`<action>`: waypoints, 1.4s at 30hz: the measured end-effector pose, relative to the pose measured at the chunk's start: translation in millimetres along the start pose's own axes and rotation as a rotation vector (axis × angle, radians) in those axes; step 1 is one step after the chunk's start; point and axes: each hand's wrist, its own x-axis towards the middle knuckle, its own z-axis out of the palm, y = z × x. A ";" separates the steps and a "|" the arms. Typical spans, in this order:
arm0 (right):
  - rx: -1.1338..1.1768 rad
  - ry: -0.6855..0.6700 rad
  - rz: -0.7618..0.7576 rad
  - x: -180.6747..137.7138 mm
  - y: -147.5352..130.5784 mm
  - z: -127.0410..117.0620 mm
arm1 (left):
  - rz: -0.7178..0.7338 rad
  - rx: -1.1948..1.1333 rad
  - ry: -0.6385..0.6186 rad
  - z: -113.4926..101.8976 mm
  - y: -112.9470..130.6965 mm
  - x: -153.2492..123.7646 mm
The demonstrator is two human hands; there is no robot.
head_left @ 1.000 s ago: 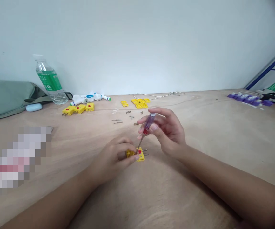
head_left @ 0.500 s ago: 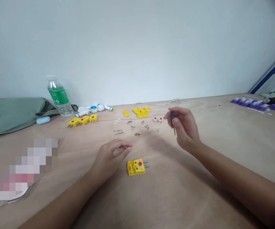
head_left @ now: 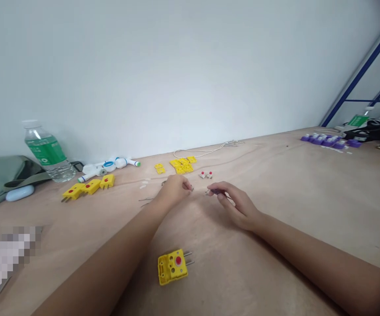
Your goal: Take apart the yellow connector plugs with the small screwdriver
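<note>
A yellow two-pin connector [head_left: 173, 266] with a red dot lies on the wooden table near me, untouched. My left hand [head_left: 175, 190] reaches far forward over the small screws and metal parts [head_left: 145, 202]; its fingertips are pinched together at a tiny part I cannot name. My right hand [head_left: 234, 202] rests on the table beside it, fingers curled around the small purple-handled screwdriver [head_left: 216, 192], which lies almost flat.
Three finished yellow connectors [head_left: 86, 188] lie at the left, with white tube fittings [head_left: 109, 166], a water bottle [head_left: 47, 152] and a grey-green bag [head_left: 2, 177]. Yellow housing halves [head_left: 181, 165], red-white bits [head_left: 206, 174] and a white cable [head_left: 206, 150] sit further back. Purple parts [head_left: 328, 140] are far right.
My left hand let go of the connector and reached forward to the small parts. My right hand lifted the screwdriver off the connector and lowered it to the table. The view tilted up.
</note>
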 end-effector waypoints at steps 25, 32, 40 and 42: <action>0.029 0.011 -0.350 17.6 -78.6 13.6 | 0.080 -0.020 0.093 -6.9 2.6 -183.6; 0.466 0.024 0.018 17.4 -111.5 31.9 | 0.168 -0.090 -0.008 -8.6 3.6 -172.0; 0.610 0.046 0.174 8.1 -99.9 39.0 | 0.142 -0.101 -0.028 -8.1 2.3 -171.2; 0.620 0.077 0.177 8.0 -101.0 38.2 | 0.135 -0.099 -0.028 -7.9 1.9 -171.2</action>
